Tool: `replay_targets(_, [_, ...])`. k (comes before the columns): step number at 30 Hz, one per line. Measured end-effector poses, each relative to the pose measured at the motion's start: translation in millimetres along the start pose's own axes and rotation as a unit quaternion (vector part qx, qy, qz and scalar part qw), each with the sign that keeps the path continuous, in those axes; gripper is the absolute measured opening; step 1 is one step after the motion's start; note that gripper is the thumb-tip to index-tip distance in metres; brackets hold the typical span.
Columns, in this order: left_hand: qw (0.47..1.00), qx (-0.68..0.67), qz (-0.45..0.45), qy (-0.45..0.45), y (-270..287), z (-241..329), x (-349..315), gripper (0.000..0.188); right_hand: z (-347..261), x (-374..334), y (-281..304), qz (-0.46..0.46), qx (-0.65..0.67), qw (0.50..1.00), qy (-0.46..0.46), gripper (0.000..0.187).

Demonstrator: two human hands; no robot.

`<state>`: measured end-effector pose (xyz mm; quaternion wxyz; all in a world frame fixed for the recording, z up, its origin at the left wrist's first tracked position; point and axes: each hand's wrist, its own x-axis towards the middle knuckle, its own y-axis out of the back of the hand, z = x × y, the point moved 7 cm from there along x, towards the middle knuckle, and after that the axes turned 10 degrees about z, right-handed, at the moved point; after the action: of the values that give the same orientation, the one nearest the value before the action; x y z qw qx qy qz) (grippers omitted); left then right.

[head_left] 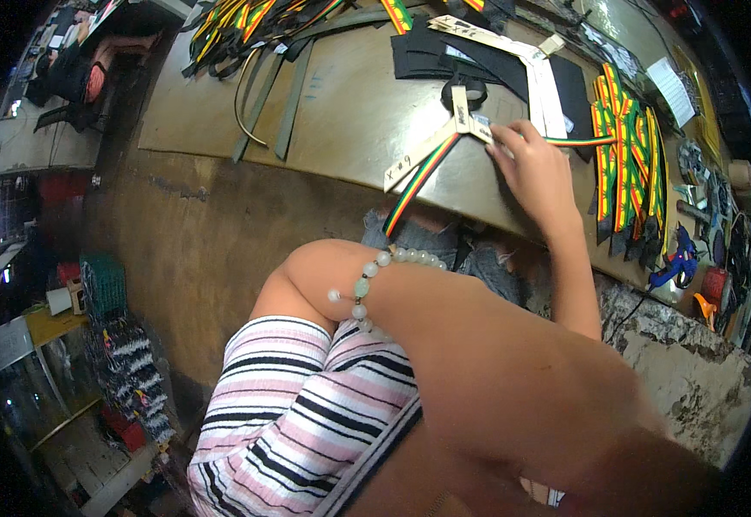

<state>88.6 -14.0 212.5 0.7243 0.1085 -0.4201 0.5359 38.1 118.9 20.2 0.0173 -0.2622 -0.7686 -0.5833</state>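
Note:
My right hand (535, 168) is over the table, thumb and fingers pinched at the short arm of a pale Y-shaped template (431, 153) with pen marks. A red, yellow, green and black striped strap (416, 191) runs along the template and hangs over the table's front edge. The strap also shows right of my hand, leading to a bundle of patterned straps (621, 155). My left arm is bent, with a pale bead bracelet (363, 286) at the wrist. My left hand (522, 362) looms close to the camera, its fingers hidden or blurred.
A second pale template (544, 90) lies on black fabric pieces (419, 56). A black roll (470, 93) sits behind the Y-shaped one. More colourful straps (250, 26) are heaped at the far left, near grey strips (292, 103). Blue-handled scissors or a similar tool (679, 257) lie at the right.

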Motion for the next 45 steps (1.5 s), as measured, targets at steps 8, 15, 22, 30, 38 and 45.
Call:
replay_targets(8, [1.000, 0.004, -0.007, 0.003, 8, -2, -7, 0.026, -24, -44, 0, 0.046, 0.007, 0.996, -0.073, 0.024])
replay_targets(15, [0.995, 0.093, -0.013, 0.010, 19, -1, -17, 0.022, -7, -56, 1, 0.082, 0.077, 0.988, -0.110, 0.028])
replay_targets(22, [0.609, 0.647, 0.336, 0.313, 164, -23, -134, 0.026, 36, -64, -2, 0.179, 0.255, 0.895, -0.320, 0.032])
replay_targets(30, [0.585, 0.728, 0.256, 0.249, 195, -88, -139, 0.030, 32, -70, 27, 0.066, 0.259, 0.955, -0.131, 0.031])
replay_targets(38, [0.765, 0.392, 0.249, 0.447, 257, -126, -104, 0.028, 40, -74, 17, 0.042, 0.256, 0.963, -0.069, 0.031])
replay_targets(45, [0.666, 0.583, 0.288, 0.365, 306, -110, -57, 0.034, 42, -71, 19, 0.081, 0.238, 0.958, -0.139, 0.029])
